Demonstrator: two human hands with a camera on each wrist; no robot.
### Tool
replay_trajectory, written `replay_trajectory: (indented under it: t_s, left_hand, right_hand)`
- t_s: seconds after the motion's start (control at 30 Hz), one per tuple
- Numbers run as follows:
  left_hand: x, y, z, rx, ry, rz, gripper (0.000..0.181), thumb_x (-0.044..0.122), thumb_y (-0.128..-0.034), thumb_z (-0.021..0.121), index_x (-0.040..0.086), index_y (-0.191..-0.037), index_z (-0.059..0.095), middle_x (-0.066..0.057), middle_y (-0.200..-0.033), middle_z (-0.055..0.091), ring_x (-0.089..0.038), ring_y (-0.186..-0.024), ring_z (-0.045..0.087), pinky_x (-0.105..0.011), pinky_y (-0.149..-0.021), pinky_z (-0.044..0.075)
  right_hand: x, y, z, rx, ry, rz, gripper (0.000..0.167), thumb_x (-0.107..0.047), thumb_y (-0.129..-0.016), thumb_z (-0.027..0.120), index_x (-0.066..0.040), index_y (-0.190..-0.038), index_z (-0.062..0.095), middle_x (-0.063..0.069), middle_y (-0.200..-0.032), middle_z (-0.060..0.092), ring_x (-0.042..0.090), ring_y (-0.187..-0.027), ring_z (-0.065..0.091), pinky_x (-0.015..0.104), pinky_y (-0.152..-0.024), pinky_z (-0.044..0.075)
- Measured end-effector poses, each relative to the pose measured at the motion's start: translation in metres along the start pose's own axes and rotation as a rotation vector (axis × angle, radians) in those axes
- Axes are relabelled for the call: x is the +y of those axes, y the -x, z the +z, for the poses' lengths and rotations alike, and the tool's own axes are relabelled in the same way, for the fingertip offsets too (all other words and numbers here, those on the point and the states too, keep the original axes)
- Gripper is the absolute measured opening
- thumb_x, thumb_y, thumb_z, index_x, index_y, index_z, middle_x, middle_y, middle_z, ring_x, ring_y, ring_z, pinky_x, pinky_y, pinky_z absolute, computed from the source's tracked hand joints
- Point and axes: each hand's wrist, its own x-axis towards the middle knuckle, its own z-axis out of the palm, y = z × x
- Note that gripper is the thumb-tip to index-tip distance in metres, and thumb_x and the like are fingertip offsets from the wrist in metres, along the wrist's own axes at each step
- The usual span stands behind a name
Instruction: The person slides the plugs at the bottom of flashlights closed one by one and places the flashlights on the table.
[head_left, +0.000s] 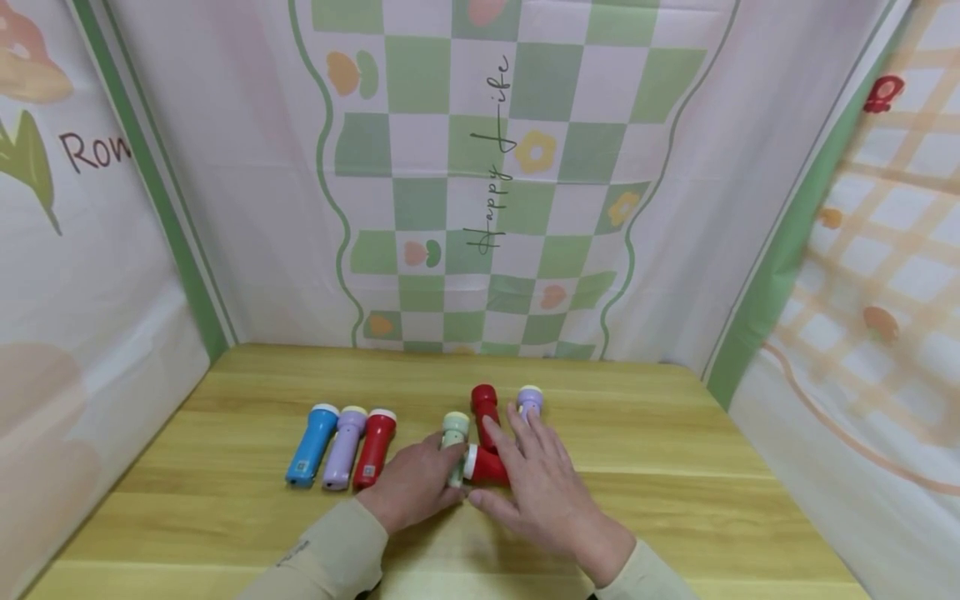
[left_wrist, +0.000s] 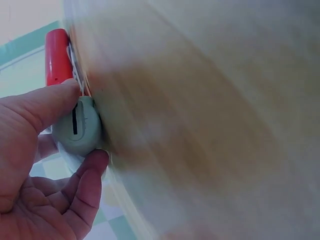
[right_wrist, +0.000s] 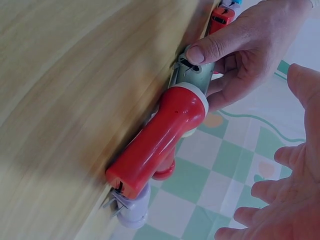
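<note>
In the head view my left hand (head_left: 420, 483) grips a pale green flashlight (head_left: 455, 425) between thumb and fingers; the left wrist view shows the thumb on one side of its tail end (left_wrist: 77, 127). A red flashlight (head_left: 489, 467) with a white rim lies crosswise just to the right, its head close to the green one. My right hand (head_left: 542, 487) is spread above that red flashlight; in the right wrist view its fingers stand apart from it. Behind lie another red flashlight (head_left: 484, 404) and a purple flashlight (head_left: 529, 398), both partly hidden by the right hand.
Left of my hands, a blue flashlight (head_left: 312, 446), a purple flashlight (head_left: 346, 450) and a red flashlight (head_left: 377, 442) lie side by side, heads pointing away. All lie on a wooden table (head_left: 675, 467). Printed cloth (head_left: 420, 142) hangs behind it and along both sides.
</note>
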Motion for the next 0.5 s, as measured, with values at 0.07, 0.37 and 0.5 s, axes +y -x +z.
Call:
replay_trajectory:
  t_s: [0.07,0.37,0.5]
  left_hand:
    - [0.0003,0.0006,-0.0006,0.001,-0.002,0.002,0.052,0.042,-0.0906,0.081,0.012,-0.13,0.063,-0.012,-0.114,0.07,-0.024,-0.093,0.07,-0.039,-0.078,0.061]
    - [0.0022,0.0037,-0.0033,-0.019,0.008,-0.006,0.047,0.042,-0.091,0.081,0.013,-0.125,0.064,-0.008,-0.109,0.07,-0.02,-0.088,0.069,-0.037,-0.078,0.061]
    - [0.0026,0.0044,-0.0029,-0.039,0.007,-0.012,0.047,0.042,-0.0917,0.08,0.014,-0.127,0.066,-0.008,-0.107,0.071,-0.018,-0.086,0.068,-0.036,-0.076,0.06]
  right_hand:
    - [0.0,-0.0001,0.0001,0.0,-0.004,0.0,0.088,-0.063,-0.097,0.061,-0.022,-0.166,0.027,0.016,-0.173,0.016,0.04,-0.161,0.006,0.065,-0.125,0.019]
    - [0.0006,0.0003,-0.0009,-0.021,-0.016,0.011,0.089,-0.064,-0.097,0.062,-0.023,-0.167,0.025,0.015,-0.174,0.014,0.04,-0.161,0.005,0.065,-0.126,0.018]
    - [0.0007,0.0003,-0.0014,-0.023,-0.014,0.011,0.089,-0.064,-0.097,0.061,-0.023,-0.167,0.025,0.015,-0.174,0.013,0.04,-0.161,0.004,0.065,-0.126,0.018]
